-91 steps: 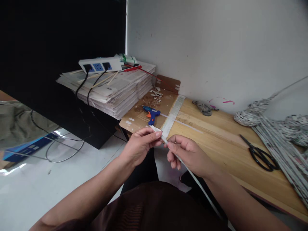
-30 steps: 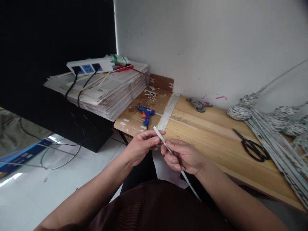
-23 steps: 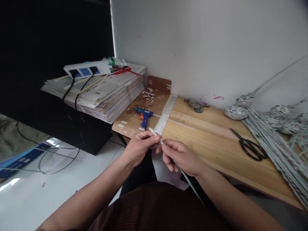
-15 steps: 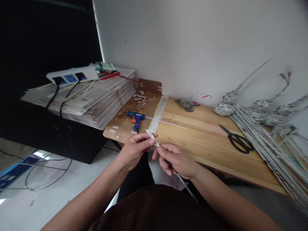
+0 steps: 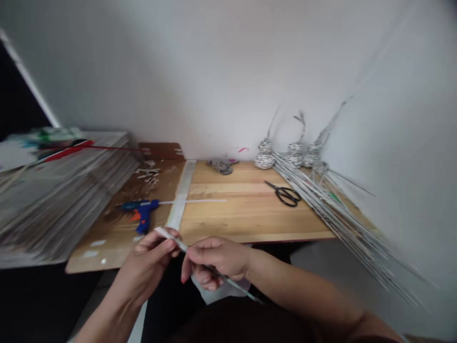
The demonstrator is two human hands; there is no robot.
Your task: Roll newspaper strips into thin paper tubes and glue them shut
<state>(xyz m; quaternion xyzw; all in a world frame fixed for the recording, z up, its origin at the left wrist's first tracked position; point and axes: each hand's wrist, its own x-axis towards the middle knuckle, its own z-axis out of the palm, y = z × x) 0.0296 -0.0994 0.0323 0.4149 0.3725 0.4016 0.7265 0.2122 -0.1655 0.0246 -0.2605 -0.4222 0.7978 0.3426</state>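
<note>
Both hands hold one thin rolled paper strip (image 5: 167, 234) in front of the wooden table's near edge. My left hand (image 5: 148, 259) pinches the strip's upper end between thumb and fingers. My right hand (image 5: 214, 257) is closed round the strip just to the right, and the strip runs on down past it toward my lap. The picture is smeared by head motion.
A blue glue gun (image 5: 141, 212) lies on a brown board (image 5: 107, 238) at the table's left. Black scissors (image 5: 285, 194) lie on the wooden table (image 5: 250, 214). A bundle of long paper rods (image 5: 342, 214) leans along the right wall. A newspaper stack (image 5: 53, 190) sits at left.
The view has swung sharply to the right, so the newspaper stack slid left and the rod bundle came to the middle. Both hands keep their hold on the strip.
</note>
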